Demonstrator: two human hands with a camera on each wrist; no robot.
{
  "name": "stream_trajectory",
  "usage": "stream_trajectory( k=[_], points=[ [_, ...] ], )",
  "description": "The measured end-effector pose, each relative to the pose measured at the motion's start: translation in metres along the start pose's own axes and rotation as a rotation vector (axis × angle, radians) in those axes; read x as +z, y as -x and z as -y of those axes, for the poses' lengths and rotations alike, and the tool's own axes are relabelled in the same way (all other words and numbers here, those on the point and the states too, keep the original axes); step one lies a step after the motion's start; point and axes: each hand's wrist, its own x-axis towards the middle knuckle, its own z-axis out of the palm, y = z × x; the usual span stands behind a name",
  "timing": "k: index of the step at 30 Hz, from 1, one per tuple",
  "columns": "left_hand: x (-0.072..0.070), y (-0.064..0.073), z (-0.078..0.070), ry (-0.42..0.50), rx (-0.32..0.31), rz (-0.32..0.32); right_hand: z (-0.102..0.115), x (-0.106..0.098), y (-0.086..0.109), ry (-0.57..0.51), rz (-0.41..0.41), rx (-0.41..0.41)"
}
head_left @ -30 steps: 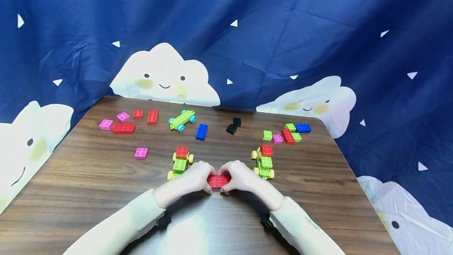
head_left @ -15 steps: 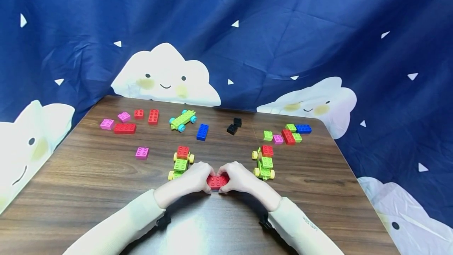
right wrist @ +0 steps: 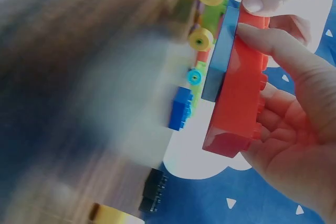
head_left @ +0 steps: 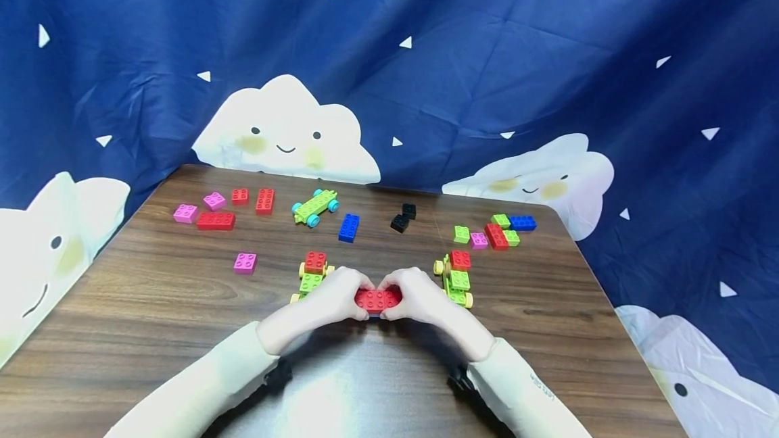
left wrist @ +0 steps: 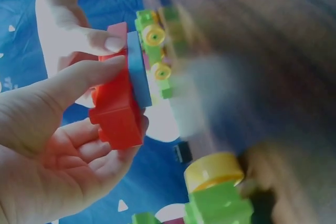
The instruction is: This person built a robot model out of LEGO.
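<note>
Left hand: curling its fingers, pinching one end of the red bricks.
Right hand: curling likewise, pinching the other end.
Blue brick: sitting underneath.

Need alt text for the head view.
A person's left hand and right hand grip a red-over-blue brick build at a wooden table. Green builds with yellow wheels stand on either side; loose bricks lie farther back, before a blue cloud-print curtain.

left sleeve: off-white, long
right sleeve: off-white — small dark lettering near cuff
wrist gear: black — below each cuff
</note>
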Motion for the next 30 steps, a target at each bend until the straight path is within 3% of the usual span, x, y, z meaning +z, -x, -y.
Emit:
stream_trajectory(
  k=[13, 23, 30],
  points=[
    [-0.042, 0.002, 0.005, 0.016, 0.038, -0.128, 0.013, -0.03, -0.017, -0.031, -0.076, -0.004],
    [-0.074, 0.007, 0.025, 0.085, 0.103, -0.199, 0.025, -0.047, -0.038, -0.066, -0.09, 0.004],
    [-0.085, 0.005, 0.046, 0.129, 0.124, -0.213, 0.03, -0.05, -0.051, -0.09, -0.124, 0.002]
  ],
)
